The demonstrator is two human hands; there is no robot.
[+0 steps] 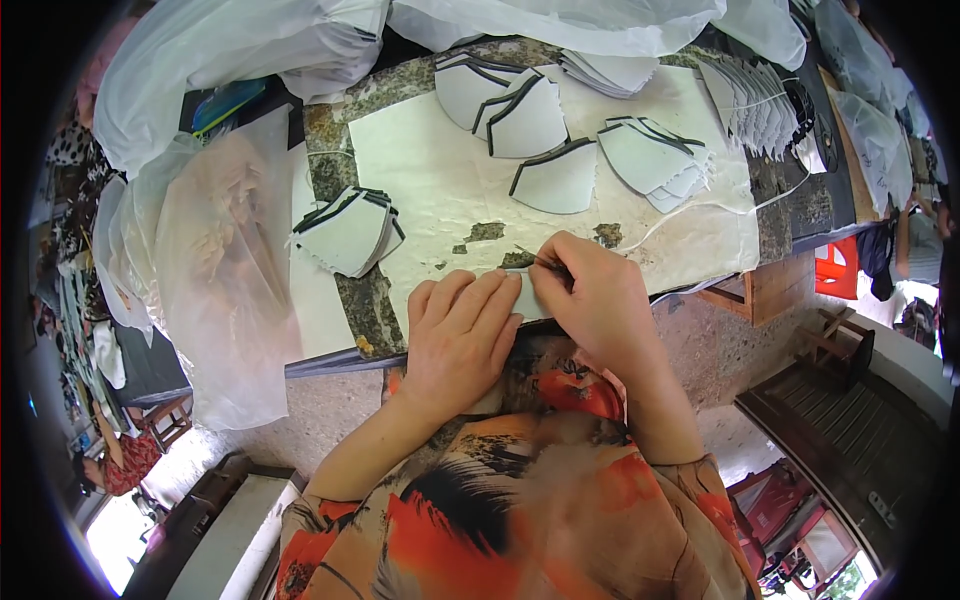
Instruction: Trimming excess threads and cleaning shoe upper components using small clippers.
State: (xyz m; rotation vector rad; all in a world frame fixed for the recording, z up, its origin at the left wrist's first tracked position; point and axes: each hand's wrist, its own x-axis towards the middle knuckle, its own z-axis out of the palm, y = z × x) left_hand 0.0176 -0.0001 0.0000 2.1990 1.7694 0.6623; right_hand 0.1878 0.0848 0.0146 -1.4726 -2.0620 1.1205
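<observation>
White piece (531, 303) at the near edge of a crowded table (323, 125)

A pale sheet (410, 165) covers much of the tabletop, torn in spots just beyond the hands. A black-edged stack (347, 235) sits to the left; farther off lie overlapping pieces (527, 120), a single piece (556, 180) and another stack (655, 160). A fanned row (745, 105) stands at the far right, and a white cord (700, 211) trails across the sheet. Clear bags crowd the left side (230, 270) and far edge (560, 25).

The left hand (455, 335) lies palm down, fingers together over the piece; whether it grasps is hidden, so I cannot tell. The right hand (597, 300) is curled, thumb and forefinger pinching the piece's right side. Both forearms come in from below, wrists bent inward.
</observation>
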